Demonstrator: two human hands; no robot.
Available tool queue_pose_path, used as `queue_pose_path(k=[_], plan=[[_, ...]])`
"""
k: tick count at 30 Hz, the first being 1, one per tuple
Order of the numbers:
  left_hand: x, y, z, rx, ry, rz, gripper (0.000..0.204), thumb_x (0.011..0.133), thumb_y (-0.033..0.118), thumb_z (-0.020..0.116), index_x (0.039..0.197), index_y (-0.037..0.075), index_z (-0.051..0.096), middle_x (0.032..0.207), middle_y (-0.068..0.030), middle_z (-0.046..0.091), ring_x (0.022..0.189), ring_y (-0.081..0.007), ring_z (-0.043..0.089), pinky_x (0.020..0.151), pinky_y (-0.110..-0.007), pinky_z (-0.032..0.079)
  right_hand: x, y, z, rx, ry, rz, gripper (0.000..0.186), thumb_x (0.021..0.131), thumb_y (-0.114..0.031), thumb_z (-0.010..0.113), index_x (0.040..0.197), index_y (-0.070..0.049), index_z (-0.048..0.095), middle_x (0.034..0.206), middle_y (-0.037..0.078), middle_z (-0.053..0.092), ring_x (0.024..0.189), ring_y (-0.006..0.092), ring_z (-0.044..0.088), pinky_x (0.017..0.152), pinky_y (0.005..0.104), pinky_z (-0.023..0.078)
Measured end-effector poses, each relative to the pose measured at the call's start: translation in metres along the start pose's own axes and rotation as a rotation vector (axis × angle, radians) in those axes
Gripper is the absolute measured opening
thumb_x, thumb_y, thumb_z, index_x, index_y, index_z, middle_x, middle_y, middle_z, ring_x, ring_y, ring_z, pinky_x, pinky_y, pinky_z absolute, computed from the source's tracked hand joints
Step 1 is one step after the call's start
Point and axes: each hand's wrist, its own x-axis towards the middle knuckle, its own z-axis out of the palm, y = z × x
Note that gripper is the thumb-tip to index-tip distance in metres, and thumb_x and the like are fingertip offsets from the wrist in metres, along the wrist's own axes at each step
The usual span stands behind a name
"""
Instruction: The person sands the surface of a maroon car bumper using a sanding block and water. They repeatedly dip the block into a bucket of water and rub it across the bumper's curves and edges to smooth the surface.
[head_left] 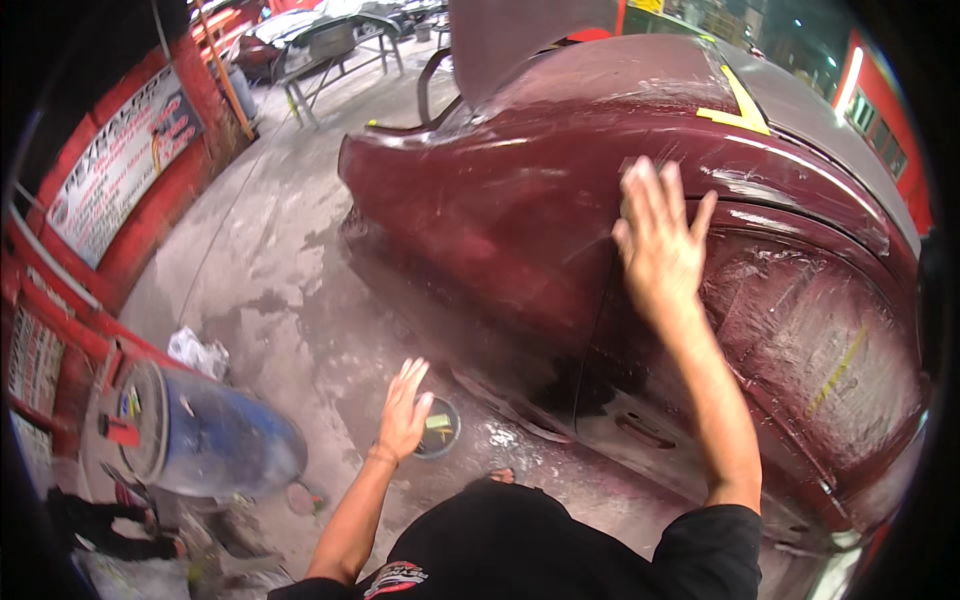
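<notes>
Nearest to the camera is the black shirt of the person, and both forearms reach forward from it. In this head view, the maroon car body panel fills the upper middle and the right, in front of the person. The right hand seems to rest upon it, close to the covered side window; the fingers are spread apart and grip nothing, but the contact under the palm is hidden. The left hand is in the air beside the car, with its fingers nearly together and straight, holding nothing that I can see. In the picture it is just beside a small bucket on the floor.

I judge that the step in hand is feeling the surface by palm. To do it well, the hand should lie flat and light, so that the whole palm can notice a low or rough place. Long, slow strokes across the curve would tell more than fingertips alone. Care is advisable at the panel's seams and near the yellow tape, whose edge could lift if rubbed.
</notes>
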Motion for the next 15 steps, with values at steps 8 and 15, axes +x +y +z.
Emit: queue_pose_path(k=[8,15], plan=[[-0.250,-0.025,0.087,-0.602,-0.004,-0.569,0.045,0.117,0.018,0.068,0.157,-0.003,0.065,0.153,-0.0179,0.074,0.144,-0.0246,0.068,0.122,-0.038,0.052,-0.188,-0.060,-0.018,0.337,-0.546,-0.128,0.064,0.119,-0.044,0.053,0.175,-0.012,0.049,0.178,0.013,0.050,0.170,0.0384,0.037,0.139,0.0712,0.016],[-0.160,0.150,0.040,-1.546,-0.152,-0.240,0.089,0.111,0.038,0.079,0.179,0.002,0.035,0.180,-0.0146,0.047,0.166,-0.0248,0.044,0.138,-0.045,0.035,-0.203,-0.117,-0.136,1.658,-1.070,0.694,0.059,0.115,-0.057,0.064,0.141,-0.004,0.070,0.136,0.011,0.072,0.130,0.0255,0.066,0.121,0.0533,0.051]])
